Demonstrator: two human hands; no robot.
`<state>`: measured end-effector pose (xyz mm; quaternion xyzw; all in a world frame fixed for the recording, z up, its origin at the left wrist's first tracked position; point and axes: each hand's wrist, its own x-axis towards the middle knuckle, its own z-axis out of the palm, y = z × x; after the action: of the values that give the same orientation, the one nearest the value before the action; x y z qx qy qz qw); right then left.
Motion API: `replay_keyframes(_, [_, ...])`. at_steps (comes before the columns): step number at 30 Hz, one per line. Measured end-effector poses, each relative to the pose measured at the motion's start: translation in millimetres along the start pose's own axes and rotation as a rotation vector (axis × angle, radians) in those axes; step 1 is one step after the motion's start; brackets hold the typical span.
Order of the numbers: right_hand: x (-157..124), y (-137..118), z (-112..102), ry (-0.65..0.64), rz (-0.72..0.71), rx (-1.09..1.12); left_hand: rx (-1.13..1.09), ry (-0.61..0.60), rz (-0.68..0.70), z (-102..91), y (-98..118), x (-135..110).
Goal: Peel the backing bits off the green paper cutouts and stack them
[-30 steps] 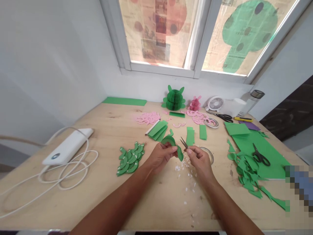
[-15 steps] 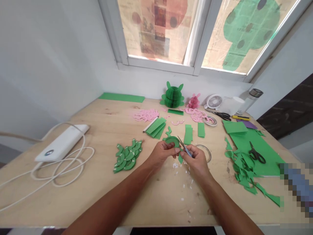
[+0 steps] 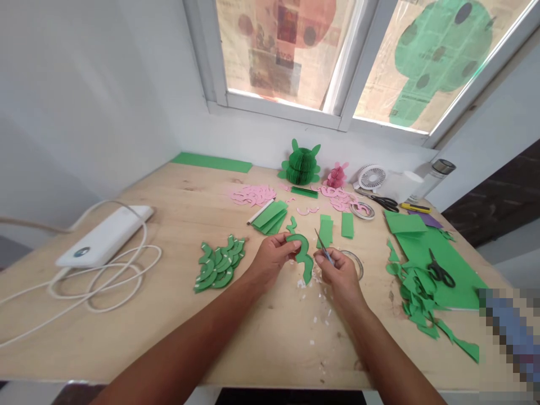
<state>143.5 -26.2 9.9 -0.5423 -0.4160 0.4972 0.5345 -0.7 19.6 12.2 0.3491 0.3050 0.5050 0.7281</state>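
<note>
Between the fingers of my left hand is a wavy green paper cutout, its curved lower end hanging free. My right hand pinches metal tweezers, their tips pointing up and left, a little apart from the cutout. Small white scraps are scattered on the table below the hands. Behind my right hand lies a roll of tape, partly hidden. To the left is a pile of wavy green cutouts with short white strips on them.
Green paper offcuts and black scissors lie at right. A white power bank with a looped cable is at left. Pink cutouts, a green honeycomb paper figure and a small fan are at the back.
The tweezers and my right hand have drawn away from the cutout to the right. The cutout now hangs turned more fully into view in my left hand. The camera view has shifted slightly.
</note>
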Motion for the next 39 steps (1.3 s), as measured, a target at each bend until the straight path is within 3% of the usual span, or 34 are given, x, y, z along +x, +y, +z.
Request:
replay_keyframes(11, [1.7,6.2,-0.4,0.006,0.008,0.008,0.240,-0.093,0.026,2.6,-7.4,-3.9])
replay_keyframes(28, [1.0,3.8,1.2,-0.026,0.023,0.095,-0.117,-0.115,-0.253,-1.5,-4.3,-3.1])
replay_keyframes(39, [1.9,4.0,-0.3,0.016,0.041,0.200,-0.097,-0.184,-0.172,-3.6,-1.2,-1.1])
